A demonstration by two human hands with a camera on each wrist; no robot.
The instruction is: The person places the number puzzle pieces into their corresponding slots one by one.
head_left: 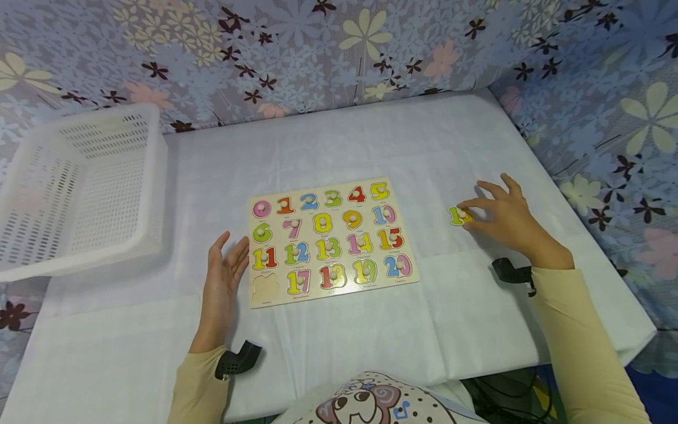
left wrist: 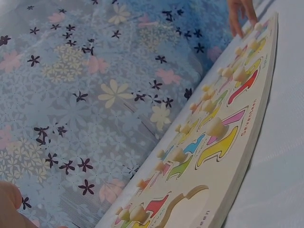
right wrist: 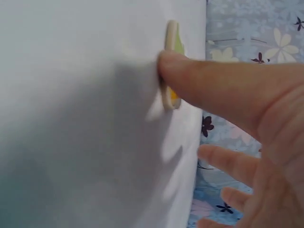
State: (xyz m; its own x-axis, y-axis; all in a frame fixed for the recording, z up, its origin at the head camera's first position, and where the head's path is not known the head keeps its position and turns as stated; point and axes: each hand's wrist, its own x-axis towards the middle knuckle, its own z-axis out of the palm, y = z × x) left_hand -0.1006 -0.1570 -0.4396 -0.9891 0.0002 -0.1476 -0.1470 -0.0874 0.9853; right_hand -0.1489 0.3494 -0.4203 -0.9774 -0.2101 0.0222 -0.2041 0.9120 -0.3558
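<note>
A wooden number puzzle board (head_left: 333, 241) lies on the white cloth, its knobbed coloured numbers seated in their places. At its bottom left corner is a bare recess (head_left: 265, 287), also seen in the left wrist view. My left hand (head_left: 223, 282) stands at the board's left edge, fingers loosely extended and holding nothing. Well right of the board, my right hand (head_left: 503, 221) pinches a number puzzle piece (head_left: 455, 216) between thumb and index finger. The piece has a green 1 and an orange second digit, partly covered by the fingertips. In the right wrist view the piece (right wrist: 169, 38) shows edge-on.
A white perforated plastic basket (head_left: 150, 194) stands at the left. Flowered cloth (head_left: 318, 59) hangs behind the table and along its right side. Dark cables (head_left: 508, 400) show below the table's front edge, near the person's patterned clothing (head_left: 371, 400).
</note>
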